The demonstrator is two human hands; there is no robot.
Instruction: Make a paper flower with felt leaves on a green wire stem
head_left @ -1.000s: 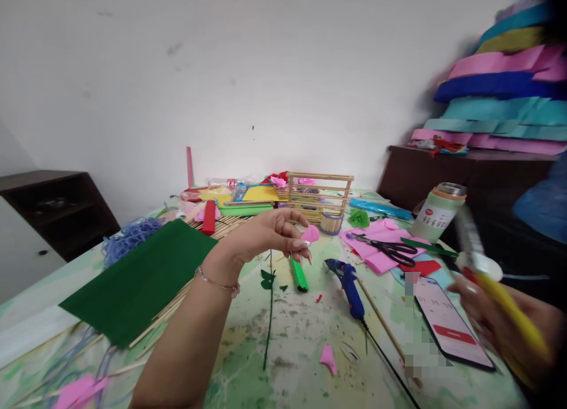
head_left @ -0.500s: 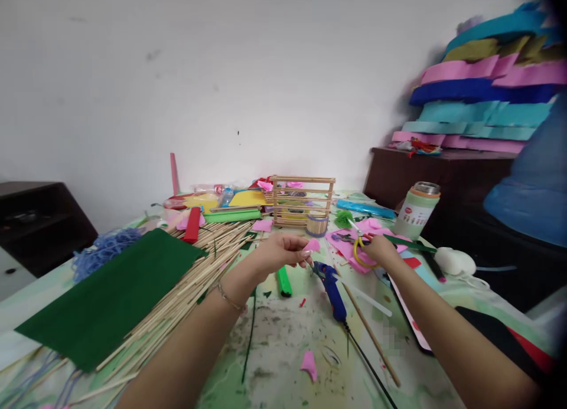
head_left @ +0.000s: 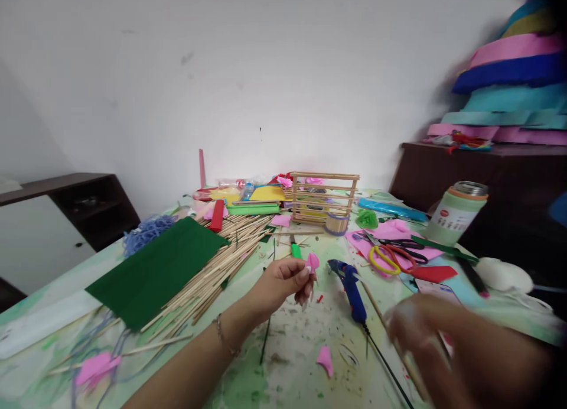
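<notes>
My left hand (head_left: pixel 286 279) pinches a small curled pink paper petal (head_left: pixel 313 261) between thumb and fingertips, above the middle of the table. My right hand (head_left: pixel 420 332), smeared by motion, is low on the right, over a thin wooden stick (head_left: pixel 374 299); its fingers cannot be made out. Between the hands lies a blue glue gun (head_left: pixel 353 291), its nozzle pointing away and left. Yellow-handled scissors (head_left: pixel 384 261) and a pair with dark handles (head_left: pixel 410 252) rest on pink paper (head_left: pixel 394 227) beyond my right hand.
On the left are a green sheet (head_left: pixel 155 273), many thin bamboo sticks (head_left: pixel 212 261) and blue yarn (head_left: pixel 148 231). A stick frame (head_left: pixel 325 175) with a small round basket (head_left: pixel 336 224) stands at the back. A bottle (head_left: pixel 458 214) stands at right.
My right hand has left the yellow-handled scissors, which now lie on the pink paper, and has come back toward me. My left hand still holds the petal. The view has turned left.
</notes>
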